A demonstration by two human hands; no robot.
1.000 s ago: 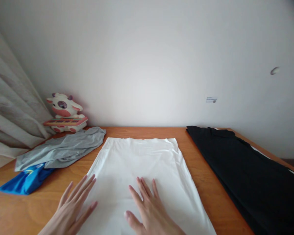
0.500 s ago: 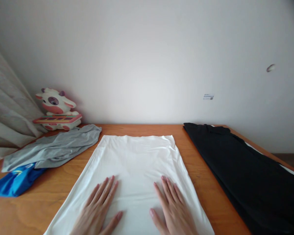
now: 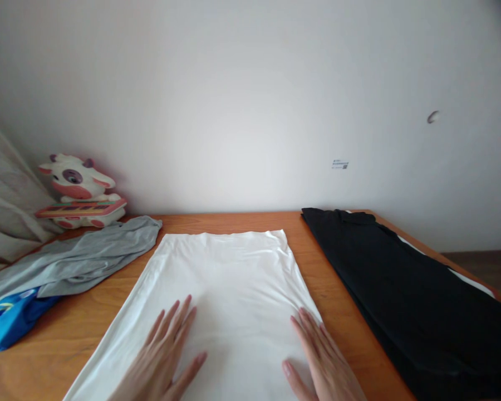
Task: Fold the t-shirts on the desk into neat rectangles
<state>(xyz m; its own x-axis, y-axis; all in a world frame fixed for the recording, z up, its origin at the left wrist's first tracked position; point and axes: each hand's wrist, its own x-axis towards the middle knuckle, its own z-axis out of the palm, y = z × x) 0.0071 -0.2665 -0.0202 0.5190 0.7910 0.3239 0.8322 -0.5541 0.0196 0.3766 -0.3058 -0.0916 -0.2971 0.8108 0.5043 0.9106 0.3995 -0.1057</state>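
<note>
A white garment (image 3: 229, 278) lies spread on the wooden table, its far edge toward the wall and its near part cut off by the bottom of the view. My left hand (image 3: 162, 353) is over its left half, fingers stretched out and thumb apart; whether the palm touches the cloth I cannot tell. Flat on the right side of the cloth rests my right hand (image 3: 323, 356), fingers extended near the garment's right edge. Small creases run through the fabric by the right fingertips. Neither hand holds anything.
Black clothing (image 3: 396, 289) with white edging lies along the right of the table (image 3: 83, 328). At the left are a grey garment (image 3: 92, 256) and blue cloth (image 3: 20, 320). A toy cow with a keyboard (image 3: 81, 192) stands behind them, beside a curtain (image 3: 8, 195).
My right hand has slid right across the white garment toward its edge. My left hand has stayed in nearly the same place. The view has turned slightly to the right.
</note>
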